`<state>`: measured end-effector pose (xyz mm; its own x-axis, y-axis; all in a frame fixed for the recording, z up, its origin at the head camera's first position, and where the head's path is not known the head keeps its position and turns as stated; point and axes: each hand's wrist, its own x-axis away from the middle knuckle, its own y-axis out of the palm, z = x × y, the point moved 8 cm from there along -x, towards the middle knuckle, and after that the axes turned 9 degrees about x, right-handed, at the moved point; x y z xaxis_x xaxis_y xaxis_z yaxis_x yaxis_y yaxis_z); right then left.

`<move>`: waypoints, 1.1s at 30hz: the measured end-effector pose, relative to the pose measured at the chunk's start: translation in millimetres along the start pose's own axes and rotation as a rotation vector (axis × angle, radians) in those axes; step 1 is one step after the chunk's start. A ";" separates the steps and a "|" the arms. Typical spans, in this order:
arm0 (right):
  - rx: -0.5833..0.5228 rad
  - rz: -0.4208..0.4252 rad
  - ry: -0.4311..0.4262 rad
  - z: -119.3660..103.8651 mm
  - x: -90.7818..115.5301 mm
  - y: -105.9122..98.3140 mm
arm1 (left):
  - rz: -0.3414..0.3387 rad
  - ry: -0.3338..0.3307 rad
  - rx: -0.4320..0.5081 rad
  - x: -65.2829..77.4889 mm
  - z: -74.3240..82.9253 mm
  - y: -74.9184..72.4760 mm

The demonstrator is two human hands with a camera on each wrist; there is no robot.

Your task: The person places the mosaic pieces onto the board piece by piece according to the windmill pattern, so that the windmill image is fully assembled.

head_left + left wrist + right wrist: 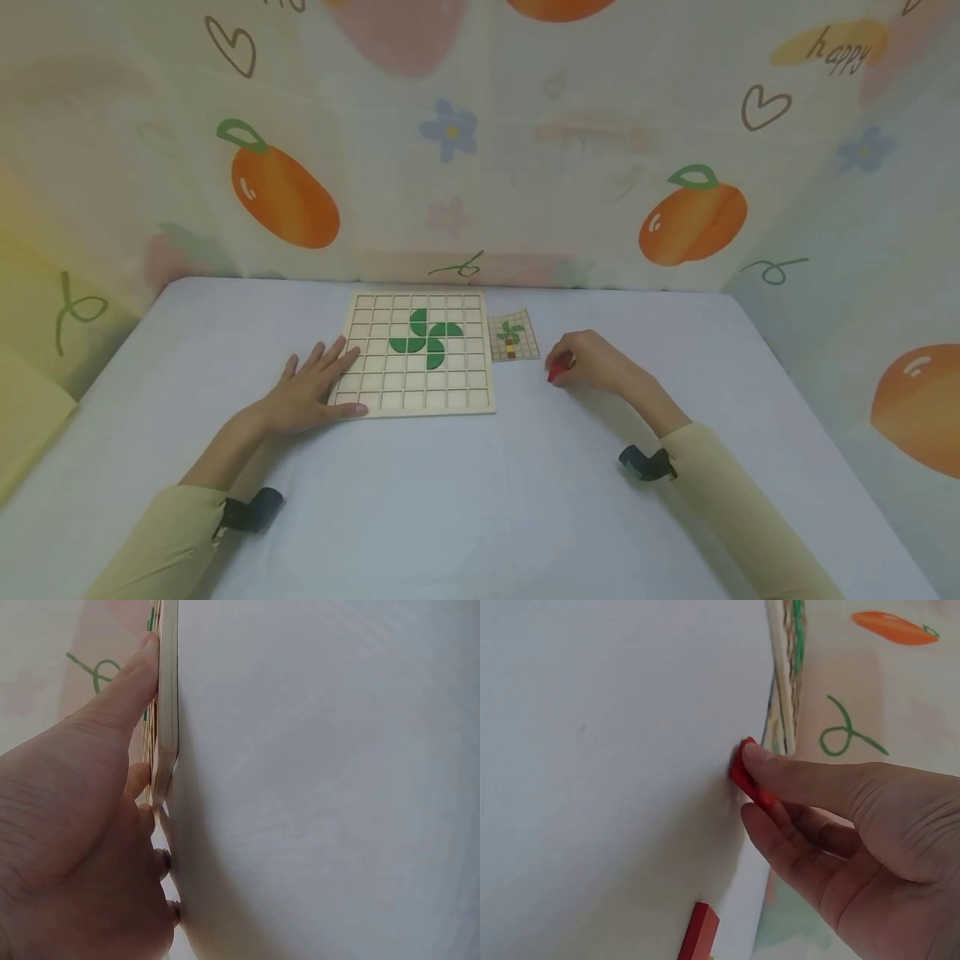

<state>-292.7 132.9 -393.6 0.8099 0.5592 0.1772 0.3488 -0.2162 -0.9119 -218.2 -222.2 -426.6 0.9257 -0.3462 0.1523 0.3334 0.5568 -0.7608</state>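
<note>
A pale wooden grid board (390, 400) lies on the table, with green quarter-round pieces (435, 358) set in a pinwheel near its middle. My left hand (307, 396) rests spread on the board's left edge and near corner, thumb along the front rim. Right of the board, my right hand (596, 362) pinches a small red block (750, 776) between thumb and fingers, close to the tabletop. Another red block (699, 934) lies on the table in the right wrist view. A small pattern card (528, 342) printed with a green pinwheel and coloured squares sits against the board's right side.
The table (420, 508) has a white cover. Behind it hangs a curtain (510, 183) printed with oranges, hearts and flowers. Each wrist carries a dark strapped device, one on the left sleeve (165, 525) and one on the right sleeve (735, 500).
</note>
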 end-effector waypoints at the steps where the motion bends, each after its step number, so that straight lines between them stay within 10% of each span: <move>1: -0.006 0.000 -0.012 -0.5 0.3 -0.4 | 0.000 -0.001 0.000 0.1 -0.1 0.3; 14: -0.081 -0.087 -0.010 -10.0 -1.4 -1.1 | 0.003 -0.003 -0.006 0.0 0.3 0.3; 33: -0.133 0.047 -0.155 -52.9 -32.2 -1.8 | -0.005 -0.021 -0.005 -0.1 0.9 -0.1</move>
<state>-294.4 72.9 -378.1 0.7480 0.6603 0.0675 0.3802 -0.3429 -0.8590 -218.1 -221.5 -425.9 0.9276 -0.3331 0.1690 0.3371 0.5517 -0.7629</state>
